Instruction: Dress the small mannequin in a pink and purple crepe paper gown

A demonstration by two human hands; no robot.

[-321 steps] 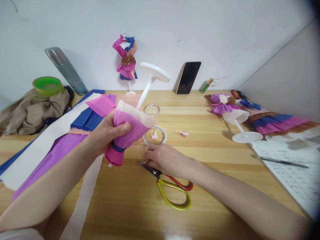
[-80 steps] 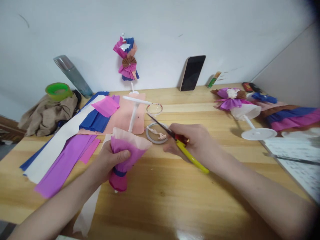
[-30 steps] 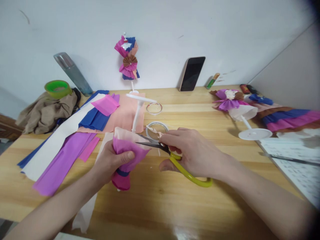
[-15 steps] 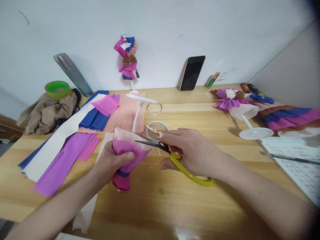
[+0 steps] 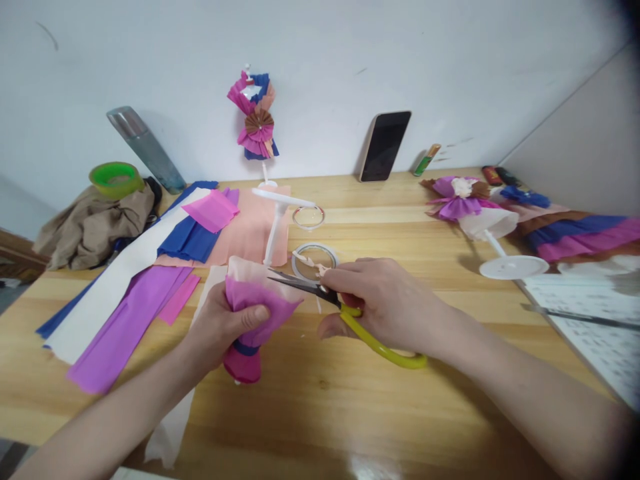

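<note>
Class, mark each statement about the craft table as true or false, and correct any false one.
1. The left hand grips a paper doll. True.
2. The right hand holds a pen. False: it holds yellow-handled scissors.
3. The scissor blades point toward the paper doll. True.
4. The phone lies flat on the table. False: it leans against the wall.
5. The green tape roll sits beside the phone. False: it rests on brown cloth at far left.
</note>
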